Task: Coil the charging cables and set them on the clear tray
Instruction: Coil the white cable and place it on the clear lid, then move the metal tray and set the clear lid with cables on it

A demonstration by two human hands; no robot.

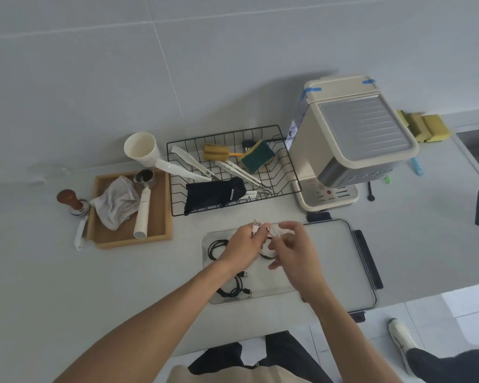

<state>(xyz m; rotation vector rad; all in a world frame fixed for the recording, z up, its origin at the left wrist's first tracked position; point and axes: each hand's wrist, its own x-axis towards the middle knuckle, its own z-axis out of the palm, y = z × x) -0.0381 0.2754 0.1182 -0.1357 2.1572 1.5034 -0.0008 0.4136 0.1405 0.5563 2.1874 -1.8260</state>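
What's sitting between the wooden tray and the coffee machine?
In the head view, a black wire dish rack holding tongs, sponges and a dark cloth lies between the wooden tray and coffee machine.

Grey counter [67, 286]: clear tray [266, 295], wooden tray [161, 214], wire rack [285, 172], coffee machine [351, 139].

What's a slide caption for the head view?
Both hands, left hand and right hand, coil a white cable above the clear tray holding black cables.

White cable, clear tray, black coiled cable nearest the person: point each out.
white cable [256, 225], head view: plug ends sticking up from the left hand.
clear tray [277, 277], head view: bare floor.
black coiled cable [234, 291], head view: looped strands near the tray's front edge.
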